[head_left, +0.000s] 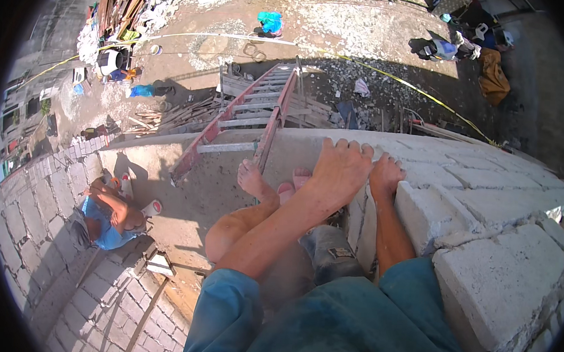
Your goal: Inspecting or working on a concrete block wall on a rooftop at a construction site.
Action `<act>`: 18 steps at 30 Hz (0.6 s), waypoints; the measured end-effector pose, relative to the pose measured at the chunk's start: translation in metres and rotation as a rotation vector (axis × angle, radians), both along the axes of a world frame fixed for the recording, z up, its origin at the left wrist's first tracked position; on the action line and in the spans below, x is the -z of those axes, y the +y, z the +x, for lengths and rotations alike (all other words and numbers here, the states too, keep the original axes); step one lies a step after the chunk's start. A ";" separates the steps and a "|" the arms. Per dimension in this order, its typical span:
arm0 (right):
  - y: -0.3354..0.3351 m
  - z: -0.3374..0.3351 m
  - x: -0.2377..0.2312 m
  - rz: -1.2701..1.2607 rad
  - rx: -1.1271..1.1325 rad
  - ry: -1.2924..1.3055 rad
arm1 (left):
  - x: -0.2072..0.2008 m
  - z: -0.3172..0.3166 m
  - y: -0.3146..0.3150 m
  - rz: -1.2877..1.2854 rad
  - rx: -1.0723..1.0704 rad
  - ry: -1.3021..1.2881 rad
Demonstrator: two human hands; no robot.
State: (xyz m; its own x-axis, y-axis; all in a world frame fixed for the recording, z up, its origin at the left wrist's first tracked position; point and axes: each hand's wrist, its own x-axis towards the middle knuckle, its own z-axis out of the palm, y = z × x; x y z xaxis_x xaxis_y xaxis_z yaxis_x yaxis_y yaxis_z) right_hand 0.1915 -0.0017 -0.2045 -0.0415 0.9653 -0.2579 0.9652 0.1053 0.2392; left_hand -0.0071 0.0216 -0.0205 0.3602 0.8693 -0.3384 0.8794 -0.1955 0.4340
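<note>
My left hand (346, 166) is closed over the edge of a pale concrete ledge (419, 149), its fingers curled across the top. Close beside it, my right hand (386, 177) grips the same ledge by a notch in the concrete block wall (498, 179). No tool shows in either hand. Below my left forearm are my bent knee and a bare foot (256, 179), near the side of a red ladder (250, 109) with grey rungs. Pink sandals (286, 192) lie partly hidden behind that forearm.
A person in a blue shirt (110, 227) sits at lower left against a block wall (34, 219). Beyond the ledge, far below, lie timber planks (185, 115), a yellow rope or hose (422, 94), a brown sack (495, 76) and scattered rubble. A large rough block (505, 280) stands at my right.
</note>
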 end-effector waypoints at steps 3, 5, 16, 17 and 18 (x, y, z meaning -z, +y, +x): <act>0.001 -0.003 -0.004 -0.021 0.009 0.002 | 0.000 -0.001 0.000 0.009 -0.002 0.005; 0.002 -0.004 -0.004 -0.023 0.021 -0.005 | 0.001 0.000 -0.001 0.010 -0.006 0.003; 0.001 -0.003 -0.003 -0.031 0.014 -0.003 | 0.000 -0.001 0.000 -0.005 -0.008 -0.008; 0.001 -0.003 -0.003 -0.029 0.015 -0.005 | -0.001 -0.001 0.000 -0.006 -0.003 -0.007; 0.001 -0.002 -0.003 -0.029 0.016 -0.006 | -0.001 -0.001 0.000 -0.006 0.002 -0.009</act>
State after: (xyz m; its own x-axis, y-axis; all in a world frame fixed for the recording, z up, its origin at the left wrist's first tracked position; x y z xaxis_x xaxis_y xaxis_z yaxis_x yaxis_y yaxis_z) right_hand 0.1893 -0.0008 -0.2019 -0.0246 0.9581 -0.2855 0.9654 0.0969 0.2421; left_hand -0.0080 0.0219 -0.0194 0.3651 0.8664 -0.3406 0.8752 -0.1948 0.4427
